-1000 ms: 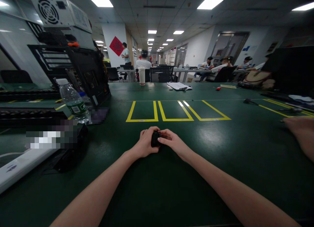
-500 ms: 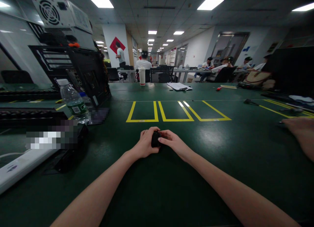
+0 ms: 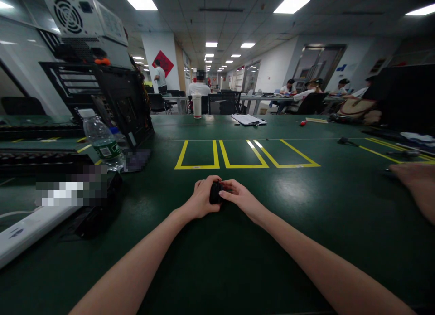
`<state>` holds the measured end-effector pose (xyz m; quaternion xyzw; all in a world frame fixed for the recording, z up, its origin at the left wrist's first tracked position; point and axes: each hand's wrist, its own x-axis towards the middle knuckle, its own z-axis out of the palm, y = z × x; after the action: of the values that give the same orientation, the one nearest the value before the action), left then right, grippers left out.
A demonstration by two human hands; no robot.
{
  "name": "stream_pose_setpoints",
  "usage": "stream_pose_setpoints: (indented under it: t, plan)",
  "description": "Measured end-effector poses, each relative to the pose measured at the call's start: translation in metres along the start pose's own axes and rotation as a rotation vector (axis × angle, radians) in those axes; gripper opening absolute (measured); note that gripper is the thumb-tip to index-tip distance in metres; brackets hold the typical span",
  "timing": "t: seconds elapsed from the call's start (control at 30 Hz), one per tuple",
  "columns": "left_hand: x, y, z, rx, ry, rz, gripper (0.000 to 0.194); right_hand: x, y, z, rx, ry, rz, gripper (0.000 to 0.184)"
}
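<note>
Head view: a dark green, smooth, faintly glossy bench (image 3: 217, 265) is filling most of the foreground. Three flat yellow-tape outlines (image 3: 243, 166), open at the far side, are running across it beyond the hands. To the left, a clear ribbed plastic bottle with a green label (image 3: 103, 142) is standing beside a black metal computer chassis (image 3: 127, 106); a silver sheet-metal box with a round fan grille (image 3: 81, 18) is sitting on top. A white tapered cup (image 3: 197, 106) and a white-papered clipboard (image 3: 248, 119) are resting farther back. Another person's hand (image 3: 416, 183) is showing at the right edge.

Small black rounded object (image 3: 214, 193) is sitting between both hands, just short of the tape. Left hand (image 3: 200, 198) is gripping it: fingers curling over its far side, thumb bracing the near side. Right hand (image 3: 241, 196) is meeting its right side, thumb tip touching, fingers bending near the upper edge; can't tell if they're pinching it. Object's underside is hidden.
</note>
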<state>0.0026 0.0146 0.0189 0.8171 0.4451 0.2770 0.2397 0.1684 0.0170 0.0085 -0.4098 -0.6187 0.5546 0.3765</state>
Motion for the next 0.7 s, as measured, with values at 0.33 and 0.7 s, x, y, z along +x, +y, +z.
stream_pose_setpoints:
  t: [0.33,0.7]
  plan:
    - [0.000,-0.002,0.001,0.021,0.020,0.048,0.057,0.000,-0.001,0.002,0.055,-0.029,-0.047,0.026]
    - [-0.002,0.008,-0.008,0.008,-0.043,0.027,0.055,0.000,0.000,-0.001,-0.001,-0.027,-0.030,0.027]
